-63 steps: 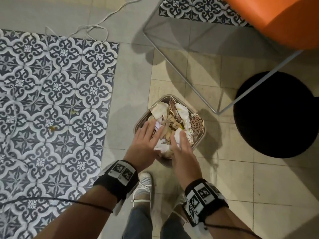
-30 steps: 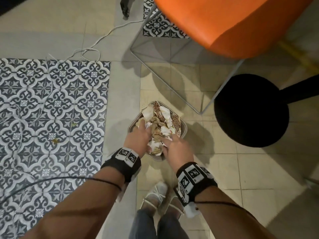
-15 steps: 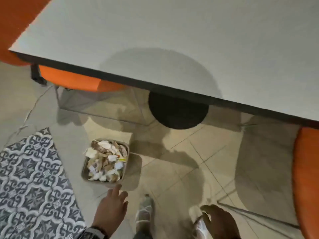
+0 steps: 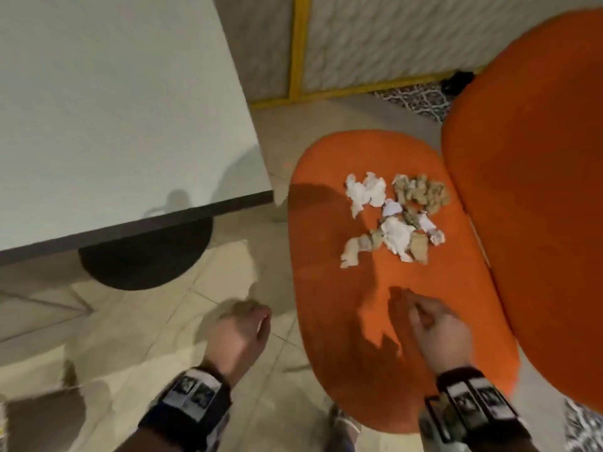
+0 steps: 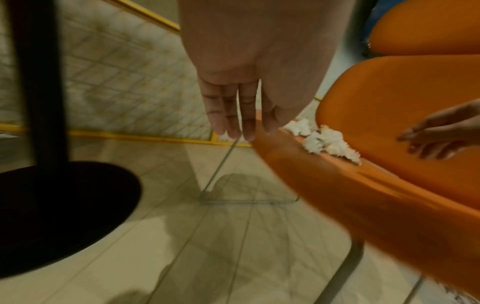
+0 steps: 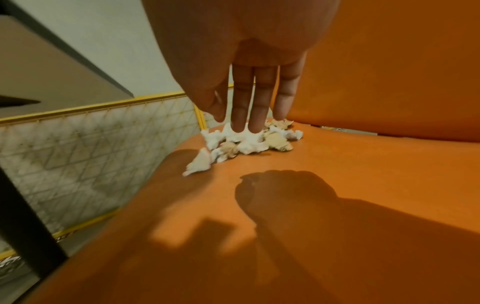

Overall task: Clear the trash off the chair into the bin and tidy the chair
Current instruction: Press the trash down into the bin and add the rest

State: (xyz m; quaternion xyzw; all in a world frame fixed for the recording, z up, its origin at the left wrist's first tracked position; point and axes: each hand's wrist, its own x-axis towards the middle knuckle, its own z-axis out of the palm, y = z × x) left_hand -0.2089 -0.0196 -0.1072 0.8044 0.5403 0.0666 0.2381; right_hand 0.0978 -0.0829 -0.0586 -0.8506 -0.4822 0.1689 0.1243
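Two hands, left hand (image 4: 239, 334) and right hand (image 4: 439, 332), were visible. One orange chair (image 4: 329, 197) bore one pile of crumpled paper scraps (image 4: 396, 216). One white table (image 4: 114, 109) stood beside.

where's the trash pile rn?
In the head view the crumpled paper lies on the orange chair seat, toward the far end near the backrest, ahead of the right hand; neither hand touches it.

Smooth orange chair (image 4: 375, 305) seat; crumpled paper trash (image 4: 396, 216); matt pale table (image 4: 114, 109)
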